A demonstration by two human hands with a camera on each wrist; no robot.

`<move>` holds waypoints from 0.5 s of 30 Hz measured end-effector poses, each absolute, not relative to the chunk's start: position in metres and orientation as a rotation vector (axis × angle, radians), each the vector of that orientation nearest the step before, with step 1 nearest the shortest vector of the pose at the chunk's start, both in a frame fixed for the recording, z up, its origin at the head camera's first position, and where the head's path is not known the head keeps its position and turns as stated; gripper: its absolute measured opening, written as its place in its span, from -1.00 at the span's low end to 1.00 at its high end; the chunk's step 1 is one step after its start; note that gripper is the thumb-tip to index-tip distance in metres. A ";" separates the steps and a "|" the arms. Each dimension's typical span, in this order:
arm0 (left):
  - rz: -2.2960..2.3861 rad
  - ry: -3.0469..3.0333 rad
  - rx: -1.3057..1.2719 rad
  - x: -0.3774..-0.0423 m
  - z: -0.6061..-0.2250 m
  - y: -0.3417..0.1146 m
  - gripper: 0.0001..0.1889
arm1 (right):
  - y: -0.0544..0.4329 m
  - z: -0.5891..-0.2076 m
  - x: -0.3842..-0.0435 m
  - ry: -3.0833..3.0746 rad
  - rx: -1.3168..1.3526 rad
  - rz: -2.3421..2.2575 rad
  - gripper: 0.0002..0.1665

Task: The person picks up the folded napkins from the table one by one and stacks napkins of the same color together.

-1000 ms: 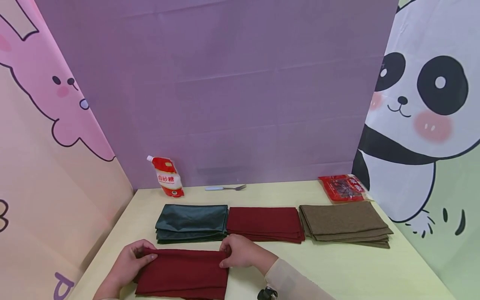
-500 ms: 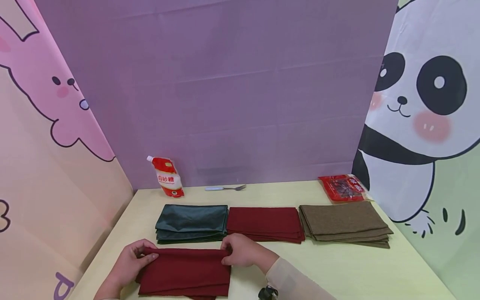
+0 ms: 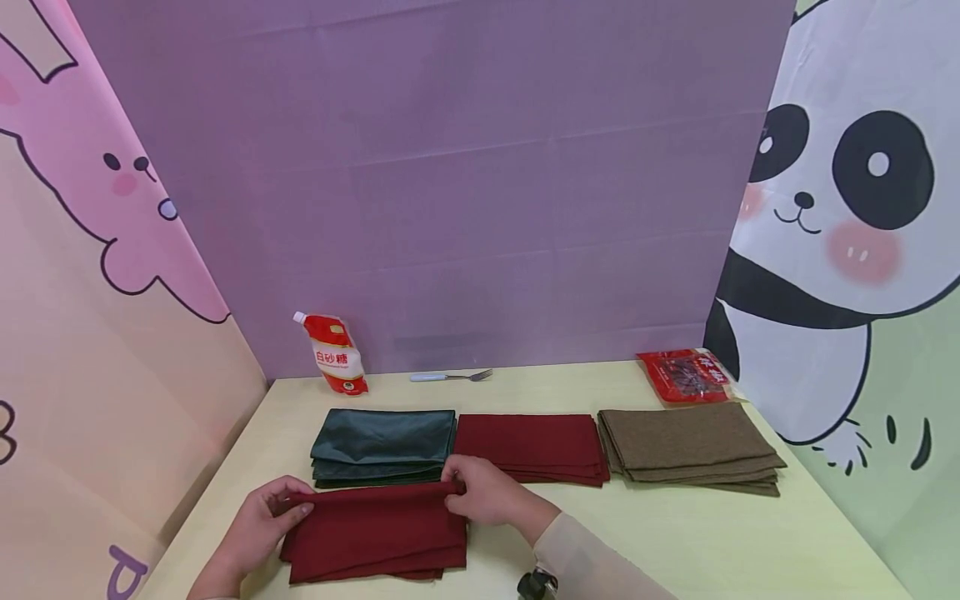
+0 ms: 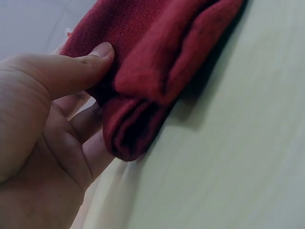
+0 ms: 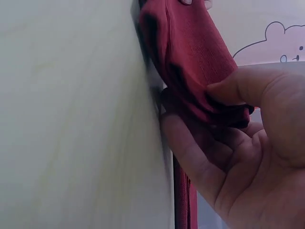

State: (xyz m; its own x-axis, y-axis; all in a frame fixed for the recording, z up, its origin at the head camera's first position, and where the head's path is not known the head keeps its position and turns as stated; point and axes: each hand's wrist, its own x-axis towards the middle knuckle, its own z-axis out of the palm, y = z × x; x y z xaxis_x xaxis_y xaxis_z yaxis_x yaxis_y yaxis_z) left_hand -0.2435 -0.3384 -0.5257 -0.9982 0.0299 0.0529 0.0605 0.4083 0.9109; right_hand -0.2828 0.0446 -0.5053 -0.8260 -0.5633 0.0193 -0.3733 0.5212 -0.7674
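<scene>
A folded dark red cloth (image 3: 378,533) is held between both hands at the front of the table, its far edge raised and its near layers hanging slightly askew. My left hand (image 3: 258,529) pinches the far left corner, thumb on top and fingers beneath, as the left wrist view of the cloth (image 4: 138,57) shows. At the far right corner, my right hand (image 3: 487,496) grips the cloth (image 5: 190,52) between thumb and fingers. Just beyond it lie a folded dark teal cloth stack (image 3: 384,442) and a red cloth stack (image 3: 531,446).
A brown cloth stack (image 3: 690,446) lies at the right of the row. Behind stand a red and white pouch (image 3: 333,354), a fork (image 3: 452,377) and a red packet (image 3: 686,377). A purple backdrop (image 3: 450,183) rises at the table's (image 3: 675,533) back edge.
The held red cloth has shifted a little right and away from the front edge, its right end rising. The right hand has moved slightly forward; the stacks stay put.
</scene>
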 end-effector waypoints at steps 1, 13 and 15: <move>-1.702 -2.612 -0.093 -0.243 -0.526 -0.339 -0.79 | 0.045 -0.504 -0.283 2.526 -0.782 -1.202 -0.82; -1.822 -2.564 -0.136 -0.242 -0.525 -0.343 -0.65 | 0.044 -0.500 -0.283 2.552 -0.699 -1.222 -0.74; -1.837 -2.554 -0.144 -0.242 -0.524 -0.343 -0.65 | 0.044 -0.499 -0.283 2.564 -0.708 -1.243 -0.74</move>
